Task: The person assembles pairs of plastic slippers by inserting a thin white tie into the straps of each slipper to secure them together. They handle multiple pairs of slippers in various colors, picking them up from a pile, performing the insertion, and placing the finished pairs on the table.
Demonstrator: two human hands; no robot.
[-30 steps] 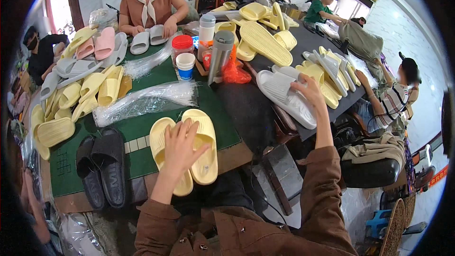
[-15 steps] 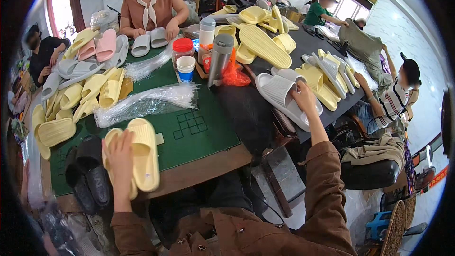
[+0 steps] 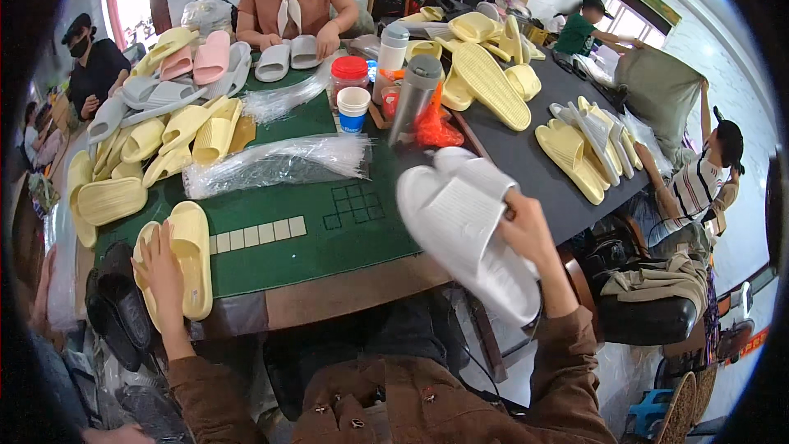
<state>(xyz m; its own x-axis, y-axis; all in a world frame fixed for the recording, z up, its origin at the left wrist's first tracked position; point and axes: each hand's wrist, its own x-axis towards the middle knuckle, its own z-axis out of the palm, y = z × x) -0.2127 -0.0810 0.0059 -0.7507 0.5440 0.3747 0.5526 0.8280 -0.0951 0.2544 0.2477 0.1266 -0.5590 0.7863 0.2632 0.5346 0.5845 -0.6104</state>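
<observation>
The green mat [image 3: 345, 252] leaves room before the obstructing plastic bundle [image 3: 279, 166].

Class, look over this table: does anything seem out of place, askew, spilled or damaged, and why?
The dark slippers look oddly placed: they jut past the table's near edge, beside the yellow slippers under the left hand. No spill or damage shows.

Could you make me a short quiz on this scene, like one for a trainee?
1. True or false: the person's left hand is on the black slippers.
2. What does the person's right hand hold?
3. Fill in: the jar lid behind the paper cup is ____.

Key:
1. False; it is on the yellow slippers.
2. White slippers.
3. Red.
</observation>
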